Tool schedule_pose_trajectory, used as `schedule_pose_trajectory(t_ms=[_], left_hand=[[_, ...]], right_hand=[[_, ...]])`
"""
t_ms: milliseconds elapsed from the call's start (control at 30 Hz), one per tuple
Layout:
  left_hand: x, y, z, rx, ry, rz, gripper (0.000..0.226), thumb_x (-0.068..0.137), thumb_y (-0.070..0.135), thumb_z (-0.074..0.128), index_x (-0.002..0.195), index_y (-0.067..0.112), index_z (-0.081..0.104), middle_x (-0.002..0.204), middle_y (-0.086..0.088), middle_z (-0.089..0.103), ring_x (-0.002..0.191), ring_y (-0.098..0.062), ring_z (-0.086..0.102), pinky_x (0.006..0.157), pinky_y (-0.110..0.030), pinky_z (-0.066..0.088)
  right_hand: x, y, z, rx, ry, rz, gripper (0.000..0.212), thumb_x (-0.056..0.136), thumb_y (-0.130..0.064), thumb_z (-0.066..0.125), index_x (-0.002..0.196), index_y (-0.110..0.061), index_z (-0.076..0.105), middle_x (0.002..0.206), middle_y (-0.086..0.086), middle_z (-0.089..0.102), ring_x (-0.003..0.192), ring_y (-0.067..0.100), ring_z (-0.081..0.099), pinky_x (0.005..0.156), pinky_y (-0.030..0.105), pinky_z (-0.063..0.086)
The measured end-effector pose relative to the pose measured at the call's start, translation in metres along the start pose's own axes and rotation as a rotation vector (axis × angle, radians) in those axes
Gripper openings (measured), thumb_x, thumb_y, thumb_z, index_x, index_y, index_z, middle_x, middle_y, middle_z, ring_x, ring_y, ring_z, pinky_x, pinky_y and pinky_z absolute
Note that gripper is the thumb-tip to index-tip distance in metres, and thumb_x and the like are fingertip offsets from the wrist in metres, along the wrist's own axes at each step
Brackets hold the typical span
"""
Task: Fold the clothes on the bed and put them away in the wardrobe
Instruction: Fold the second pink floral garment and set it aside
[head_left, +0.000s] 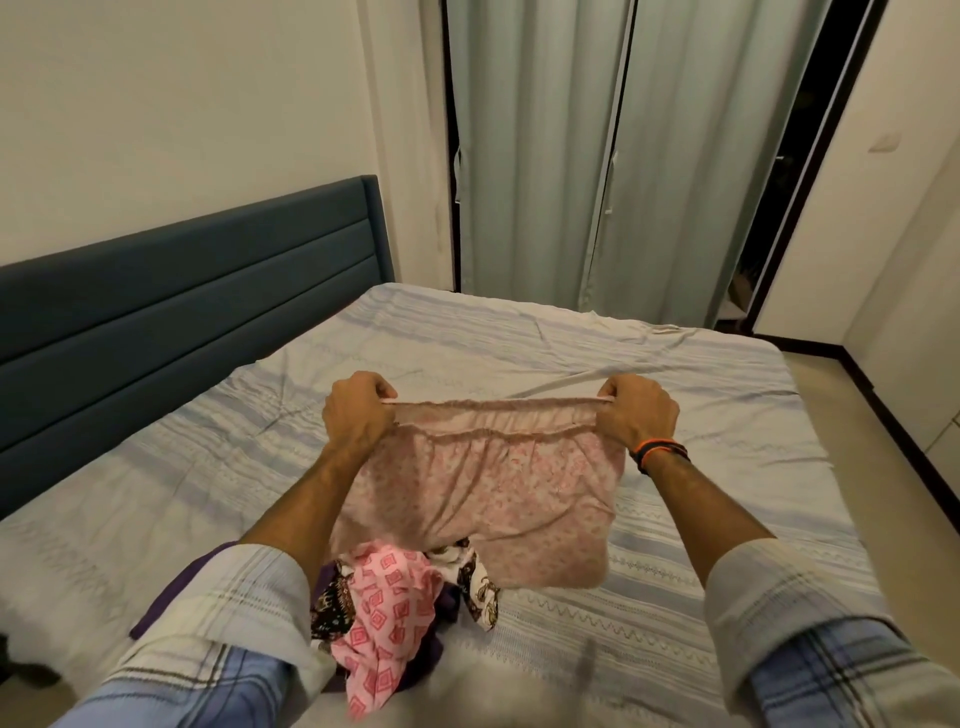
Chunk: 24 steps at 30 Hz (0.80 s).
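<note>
Clothes pile (395, 603) nearest; pink garment (488, 488) stretched between left hand (358, 410), right hand (636, 413)

Warm, fairly dim indoor light fills the room, giving the plain off-white wall (182, 104) a yellowish cast. Nothing shows glare. Soft, diffuse shadows fall on the pale striped bed sheet (597, 364) under the held pink floral fabric garment (488, 488), and the creases in the sheet cast faint dark lines. The wide-angle lens bends straight lines: the dark blue padded headboard (197, 291) slants and curves, and the grey-green pleated curtains (597, 156) lean outward toward the top. The checked shirt sleeves (234, 623) at the bottom corners look stretched and slightly soft, and the lower middle edge is smeared and blurred. The centre is reasonably sharp, though overall detail is soft
</note>
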<state>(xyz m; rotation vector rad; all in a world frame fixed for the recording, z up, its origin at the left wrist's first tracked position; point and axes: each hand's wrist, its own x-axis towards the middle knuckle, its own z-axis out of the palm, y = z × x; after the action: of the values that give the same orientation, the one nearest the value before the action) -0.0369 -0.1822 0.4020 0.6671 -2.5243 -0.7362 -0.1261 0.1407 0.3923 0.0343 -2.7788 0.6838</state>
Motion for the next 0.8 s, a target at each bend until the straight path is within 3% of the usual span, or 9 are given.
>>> schedule_pose_trajectory(t_ms=[100, 233, 333, 467, 633, 733, 800], left_hand=[[0.002, 0.008, -0.002, 0.036, -0.006, -0.022, 0.018, 0.077, 0.010, 0.074, 0.073, 0.027, 0.067, 0.088, -0.002, 0.072, 0.082, -0.024, 0.066, 0.077, -0.035, 0.056], [0.005, 0.014, 0.000, 0.036, -0.065, -0.044, 0.020, 0.081, 0.018, 0.075, 0.066, 0.028, 0.067, 0.079, 0.003, 0.071, 0.075, -0.017, 0.064, 0.072, -0.031, 0.056], [0.009, 0.014, 0.001, 0.003, -0.166, -0.037, 0.017, 0.081, 0.022, 0.078, 0.067, 0.028, 0.071, 0.073, 0.007, 0.068, 0.075, -0.013, 0.064, 0.068, -0.028, 0.054], [0.015, 0.005, 0.002, -0.113, -0.280, -0.048, 0.021, 0.066, 0.035, 0.089, 0.067, 0.026, 0.070, 0.075, 0.003, 0.071, 0.072, -0.015, 0.066, 0.069, -0.033, 0.059], [0.017, -0.008, 0.006, -0.175, -0.183, -0.155, 0.026, 0.069, 0.042, 0.086, 0.071, 0.023, 0.069, 0.078, -0.002, 0.070, 0.076, -0.021, 0.068, 0.074, -0.037, 0.060], [0.018, -0.009, 0.010, -0.194, -0.142, -0.181, 0.016, 0.074, 0.032, 0.082, 0.069, 0.022, 0.070, 0.078, -0.004, 0.072, 0.079, -0.023, 0.070, 0.077, -0.041, 0.061], [0.017, -0.004, 0.011, -0.213, -0.139, -0.174, 0.009, 0.076, 0.022, 0.078, 0.071, 0.022, 0.072, 0.080, -0.005, 0.072, 0.077, -0.023, 0.070, 0.076, -0.041, 0.061]], right_hand=[[0.004, -0.001, 0.001, 0.197, -0.021, 0.182, 0.013, 0.079, -0.014, 0.057, 0.087, -0.013, 0.067, 0.088, 0.012, 0.062, 0.086, 0.037, 0.058, 0.072, 0.035, 0.047], [0.012, -0.004, 0.004, 0.729, -0.090, 0.486, 0.014, 0.088, -0.003, 0.050, 0.084, -0.002, 0.063, 0.085, 0.017, 0.060, 0.082, 0.039, 0.062, 0.073, 0.049, 0.058], [0.013, -0.009, 0.008, 1.078, -0.158, 0.611, 0.023, 0.093, 0.006, 0.042, 0.080, -0.006, 0.057, 0.082, 0.014, 0.061, 0.069, 0.027, 0.060, 0.054, 0.040, 0.057], [0.020, 0.002, 0.015, 0.930, -0.255, 0.507, 0.024, 0.093, 0.000, 0.051, 0.075, -0.014, 0.057, 0.093, 0.012, 0.060, 0.083, 0.027, 0.058, 0.075, 0.042, 0.056], [0.018, 0.019, 0.017, 0.739, -0.278, 0.379, 0.016, 0.083, -0.001, 0.067, 0.075, -0.015, 0.071, 0.080, 0.006, 0.068, 0.083, 0.026, 0.063, 0.072, 0.039, 0.054], [0.014, 0.020, 0.012, 0.585, -0.253, 0.349, 0.015, 0.084, -0.005, 0.062, 0.082, -0.013, 0.075, 0.082, 0.007, 0.070, 0.082, 0.026, 0.065, 0.067, 0.035, 0.057], [0.014, 0.020, 0.012, 0.491, -0.230, 0.341, 0.018, 0.084, -0.009, 0.059, 0.084, -0.014, 0.076, 0.082, 0.008, 0.071, 0.079, 0.029, 0.067, 0.068, 0.040, 0.061]])
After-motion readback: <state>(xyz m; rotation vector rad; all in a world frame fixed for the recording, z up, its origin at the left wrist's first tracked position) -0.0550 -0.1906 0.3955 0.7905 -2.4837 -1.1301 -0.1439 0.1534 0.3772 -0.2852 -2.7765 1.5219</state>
